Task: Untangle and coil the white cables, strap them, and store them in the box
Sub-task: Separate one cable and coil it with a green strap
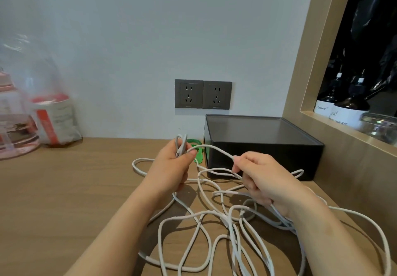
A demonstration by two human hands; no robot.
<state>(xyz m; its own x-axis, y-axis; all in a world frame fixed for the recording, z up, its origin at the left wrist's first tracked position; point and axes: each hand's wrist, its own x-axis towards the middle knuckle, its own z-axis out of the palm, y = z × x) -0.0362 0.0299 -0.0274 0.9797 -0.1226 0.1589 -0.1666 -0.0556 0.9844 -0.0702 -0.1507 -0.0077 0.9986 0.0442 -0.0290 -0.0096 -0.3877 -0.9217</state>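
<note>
the cables [214,222] sprawl on the table [64,189] in front of the box [264,146], which sits at the wall below the sockets [203,94], straps [196,149] just left of it.

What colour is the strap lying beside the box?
Green strap, clearest in the head view.

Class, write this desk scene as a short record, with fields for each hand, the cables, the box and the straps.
left hand: holds a raised bunch of cable folds
right hand: pinches one strand
white cables: tangled in loose loops on the desk, uncoiled
box: black, behind the hands
green straps: on the desk beside the box, not yet used
</note>
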